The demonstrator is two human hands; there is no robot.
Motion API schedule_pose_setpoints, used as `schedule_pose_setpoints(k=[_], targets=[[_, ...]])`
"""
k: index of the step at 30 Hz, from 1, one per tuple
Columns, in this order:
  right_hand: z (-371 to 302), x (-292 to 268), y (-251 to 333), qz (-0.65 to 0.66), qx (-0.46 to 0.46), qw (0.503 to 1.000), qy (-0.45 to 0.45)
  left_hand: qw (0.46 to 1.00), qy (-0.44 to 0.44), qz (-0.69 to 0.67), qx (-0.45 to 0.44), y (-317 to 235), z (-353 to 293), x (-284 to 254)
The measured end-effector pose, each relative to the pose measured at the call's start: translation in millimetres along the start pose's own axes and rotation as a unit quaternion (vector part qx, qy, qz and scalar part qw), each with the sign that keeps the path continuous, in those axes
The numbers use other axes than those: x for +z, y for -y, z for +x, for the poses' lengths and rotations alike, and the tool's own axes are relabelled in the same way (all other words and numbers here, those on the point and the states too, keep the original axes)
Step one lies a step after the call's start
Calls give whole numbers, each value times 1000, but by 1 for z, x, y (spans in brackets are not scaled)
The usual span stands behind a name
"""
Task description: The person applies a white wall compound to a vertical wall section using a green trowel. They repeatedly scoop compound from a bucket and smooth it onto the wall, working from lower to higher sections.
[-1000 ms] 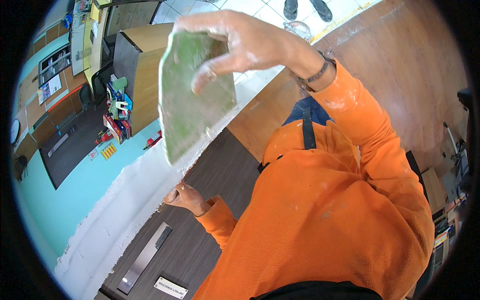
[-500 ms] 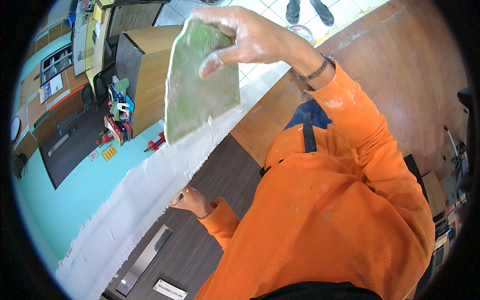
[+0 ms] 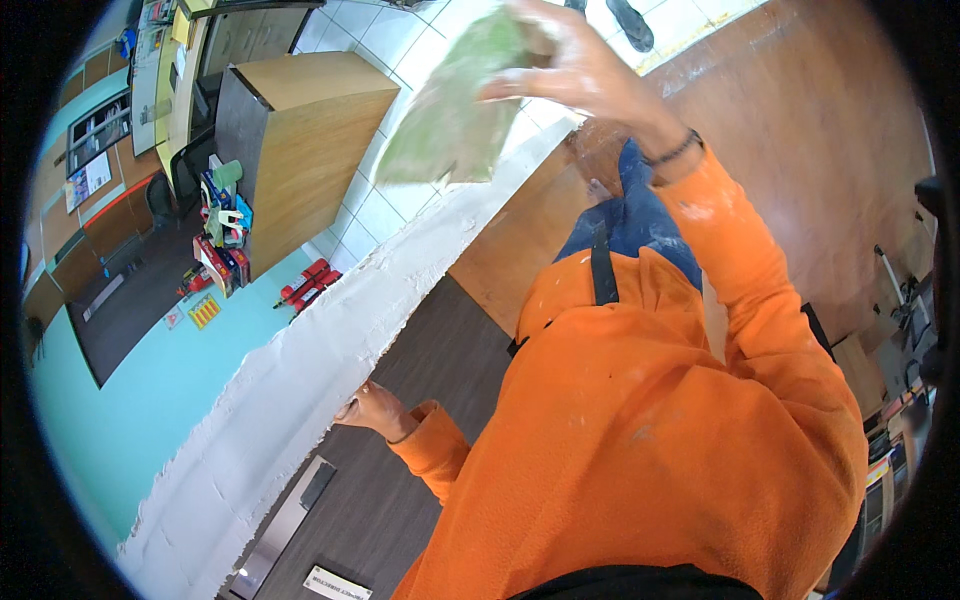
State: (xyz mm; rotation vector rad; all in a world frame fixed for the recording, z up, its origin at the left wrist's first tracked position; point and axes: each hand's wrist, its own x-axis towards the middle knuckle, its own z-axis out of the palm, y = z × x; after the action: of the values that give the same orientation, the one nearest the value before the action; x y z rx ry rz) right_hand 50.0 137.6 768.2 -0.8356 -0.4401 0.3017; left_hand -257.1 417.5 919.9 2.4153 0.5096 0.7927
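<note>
- Head view: the right hand [image 3: 580, 70] grips a green flat pad [image 3: 450, 115], now lifted higher and blurry.
- The left hand [image 3: 372, 408] seems to press, fingers curled, against the white plaster strip [image 3: 300, 380], as before.

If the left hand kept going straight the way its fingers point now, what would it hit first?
The left hand points up-left at the white plaster strip, and its fingertips already look to be at the strip's edge. So the plaster comes first, with the turquoise wall beyond. Depth is hard to judge in this view.
</note>
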Motion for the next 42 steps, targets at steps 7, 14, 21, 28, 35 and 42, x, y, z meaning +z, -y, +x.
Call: schedule_pose_setpoints(k=[7,14,21,28,35,42], targets=[[-90,-46,35,-312,-1,950,2,1000,-18,0,15,33,-10,-16],[-146,-77,51,-253,44,924,-284,999,-30,2,38,27,-12,-1],[-162,-30,69,-307,83,930,-183,996,-14,-92,-4,14,-1,12],[-131,5,86,-392,-6,916,-80,994,29,-105,-16,-10,8,18],[-104,23,63,-228,-158,927,-254,992,57,-116,-9,-16,16,22],[-106,27,39,2,248,951,-184,990,49,-132,-8,-12,12,21]])
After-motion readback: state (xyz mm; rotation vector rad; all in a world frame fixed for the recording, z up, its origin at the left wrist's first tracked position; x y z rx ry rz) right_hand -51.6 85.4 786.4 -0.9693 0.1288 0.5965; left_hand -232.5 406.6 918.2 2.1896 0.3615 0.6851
